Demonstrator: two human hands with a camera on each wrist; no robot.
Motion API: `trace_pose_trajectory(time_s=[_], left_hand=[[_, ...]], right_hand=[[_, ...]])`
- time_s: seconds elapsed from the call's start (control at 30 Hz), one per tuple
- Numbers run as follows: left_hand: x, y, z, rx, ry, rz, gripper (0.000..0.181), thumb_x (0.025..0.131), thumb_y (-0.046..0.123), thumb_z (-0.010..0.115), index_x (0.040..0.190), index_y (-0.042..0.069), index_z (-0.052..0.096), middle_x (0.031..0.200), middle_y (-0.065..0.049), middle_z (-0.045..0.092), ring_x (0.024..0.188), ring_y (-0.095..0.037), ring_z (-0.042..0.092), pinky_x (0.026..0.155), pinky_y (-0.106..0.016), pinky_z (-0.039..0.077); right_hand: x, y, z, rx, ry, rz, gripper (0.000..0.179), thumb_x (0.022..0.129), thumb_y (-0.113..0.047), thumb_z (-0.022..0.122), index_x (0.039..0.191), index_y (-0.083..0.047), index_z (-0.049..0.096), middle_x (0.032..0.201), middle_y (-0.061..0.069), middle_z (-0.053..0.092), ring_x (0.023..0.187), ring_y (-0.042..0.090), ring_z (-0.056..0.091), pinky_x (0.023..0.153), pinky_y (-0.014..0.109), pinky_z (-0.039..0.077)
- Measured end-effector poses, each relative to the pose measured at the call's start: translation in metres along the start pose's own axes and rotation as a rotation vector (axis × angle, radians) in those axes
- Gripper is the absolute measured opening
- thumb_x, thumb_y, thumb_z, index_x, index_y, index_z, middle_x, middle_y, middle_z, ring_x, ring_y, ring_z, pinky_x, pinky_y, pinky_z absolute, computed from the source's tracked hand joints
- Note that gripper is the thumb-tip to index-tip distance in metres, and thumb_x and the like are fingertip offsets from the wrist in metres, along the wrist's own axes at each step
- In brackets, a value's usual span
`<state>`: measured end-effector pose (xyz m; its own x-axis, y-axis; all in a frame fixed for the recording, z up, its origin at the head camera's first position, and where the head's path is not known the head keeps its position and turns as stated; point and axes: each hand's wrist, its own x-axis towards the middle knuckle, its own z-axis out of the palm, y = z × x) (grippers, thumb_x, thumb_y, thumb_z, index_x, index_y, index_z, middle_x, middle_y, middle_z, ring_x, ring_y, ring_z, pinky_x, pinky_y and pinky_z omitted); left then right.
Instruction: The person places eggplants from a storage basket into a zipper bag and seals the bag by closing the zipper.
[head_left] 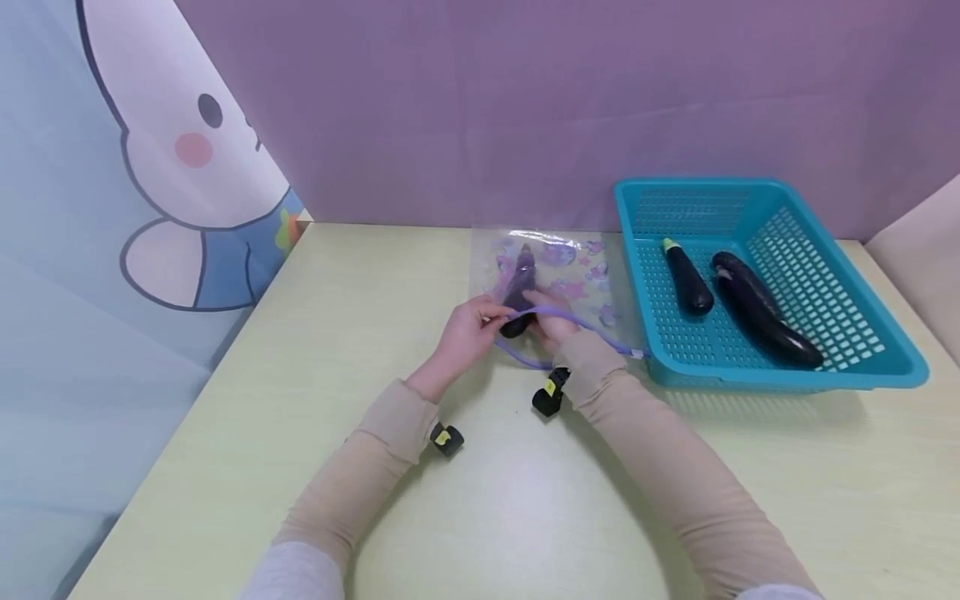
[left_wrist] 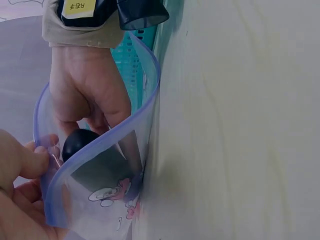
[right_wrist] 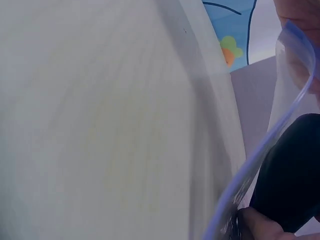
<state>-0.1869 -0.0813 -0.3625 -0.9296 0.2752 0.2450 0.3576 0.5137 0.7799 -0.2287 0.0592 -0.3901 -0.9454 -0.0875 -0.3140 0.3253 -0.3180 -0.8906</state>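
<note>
Clear plastic, edged in purple, formed the bag (head_left: 577,271) on the table (head_left: 262,400). The person's left hand (head_left: 465,333) pinched its edge between thumb and fingers; the right hand (head_left: 557,327), reaching inside, had its fingers curled round the end of a dark eggplant (head_left: 517,321) in the bag. Beside it, a teal basket (head_left: 787,379) held two more eggplants (head_left: 688,279).

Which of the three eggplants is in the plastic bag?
The eggplant at the right hand, inside the purple-rimmed bag; the other two, the short green-tipped one and the long curved one, lie in the teal basket.
</note>
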Motion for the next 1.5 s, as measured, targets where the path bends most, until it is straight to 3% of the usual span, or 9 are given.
trace_pose_trajectory(time_s=[0.17,0.27,0.37,0.53,0.8,0.97,1.07,1.23,1.5], left_hand=[[0.0,-0.002,0.002,0.021,0.003,0.015,0.018,0.086,-0.009,0.059,0.097,-0.003,0.072,0.09,-0.015,0.067,0.084,-0.026,0.061,0.073,-0.027,0.055],[0.0,-0.004,0.003,0.027,-0.003,0.013,0.019,0.086,-0.01,0.058,0.098,-0.003,0.071,0.091,-0.015,0.067,0.085,-0.025,0.061,0.073,-0.027,0.055],[-0.001,-0.005,0.003,0.032,-0.005,0.023,0.02,0.086,-0.011,0.057,0.097,-0.003,0.071,0.09,-0.015,0.066,0.084,-0.025,0.061,0.073,-0.027,0.055],[-0.002,-0.006,0.003,0.038,-0.003,0.039,0.02,0.086,-0.011,0.057,0.097,-0.003,0.072,0.089,-0.015,0.066,0.083,-0.025,0.061,0.074,-0.028,0.054],[-0.001,-0.005,0.002,0.046,-0.016,0.029,0.02,0.087,-0.008,0.058,0.098,0.0,0.072,0.089,-0.013,0.067,0.084,-0.024,0.061,0.075,-0.029,0.053],[-0.002,-0.005,0.002,0.059,-0.025,0.037,0.02,0.087,-0.007,0.057,0.098,0.001,0.073,0.088,-0.012,0.067,0.084,-0.023,0.061,0.075,-0.03,0.053],[-0.002,-0.005,0.001,0.064,-0.026,0.038,0.02,0.087,-0.008,0.057,0.098,0.001,0.073,0.089,-0.012,0.067,0.086,-0.024,0.062,0.078,-0.032,0.053],[-0.003,-0.006,0.0,0.068,-0.034,0.022,0.021,0.087,-0.008,0.058,0.098,0.001,0.073,0.091,-0.012,0.067,0.088,-0.025,0.062,0.081,-0.032,0.054],[-0.004,-0.01,0.0,0.053,-0.027,0.021,0.02,0.087,-0.008,0.058,0.097,0.0,0.073,0.09,-0.012,0.068,0.088,-0.025,0.063,0.079,-0.032,0.054]], right_hand=[[0.067,0.043,-0.029,0.079,-0.027,-0.038,0.036,0.088,-0.008,0.06,0.121,0.002,0.054,0.1,0.012,0.059,0.086,0.02,0.06,0.078,0.028,0.055],[0.096,0.062,-0.038,0.033,0.014,-0.044,0.054,0.088,-0.014,0.064,0.135,0.004,0.043,0.112,0.011,0.058,0.092,0.02,0.061,0.081,0.029,0.055],[0.082,0.059,-0.03,0.016,0.041,-0.086,0.071,0.086,-0.018,0.069,0.142,0.006,0.032,0.134,0.015,0.05,0.11,0.021,0.057,0.09,0.028,0.052],[0.013,0.014,0.005,-0.126,0.114,-0.052,0.064,0.09,-0.013,0.061,0.141,0.01,0.03,0.147,0.023,0.035,0.134,0.029,0.037,0.11,0.035,0.035],[-0.034,-0.026,0.02,-0.347,0.03,0.1,0.049,0.096,-0.016,0.054,0.133,0.013,0.041,0.128,0.027,0.053,0.112,0.031,0.057,0.101,0.034,0.045],[-0.026,-0.02,0.014,-0.349,0.005,0.147,0.04,0.095,-0.023,0.056,0.119,0.009,0.053,0.077,0.006,0.06,0.061,0.01,0.056,0.065,0.02,0.053],[-0.017,-0.014,0.01,-0.388,0.005,0.194,0.036,0.094,-0.031,0.058,0.107,0.002,0.057,0.062,0.0,0.055,0.051,0.009,0.051,0.053,0.019,0.049],[-0.01,-0.009,0.009,-0.405,-0.011,0.236,0.042,0.094,-0.033,0.057,0.118,0.001,0.054,0.076,0.002,0.057,0.063,0.01,0.056,0.062,0.019,0.053],[-0.005,-0.003,0.011,-0.241,-0.049,0.188,0.05,0.096,-0.019,0.054,0.138,0.005,0.038,0.104,0.012,0.056,0.076,0.009,0.059,0.091,0.025,0.051]])
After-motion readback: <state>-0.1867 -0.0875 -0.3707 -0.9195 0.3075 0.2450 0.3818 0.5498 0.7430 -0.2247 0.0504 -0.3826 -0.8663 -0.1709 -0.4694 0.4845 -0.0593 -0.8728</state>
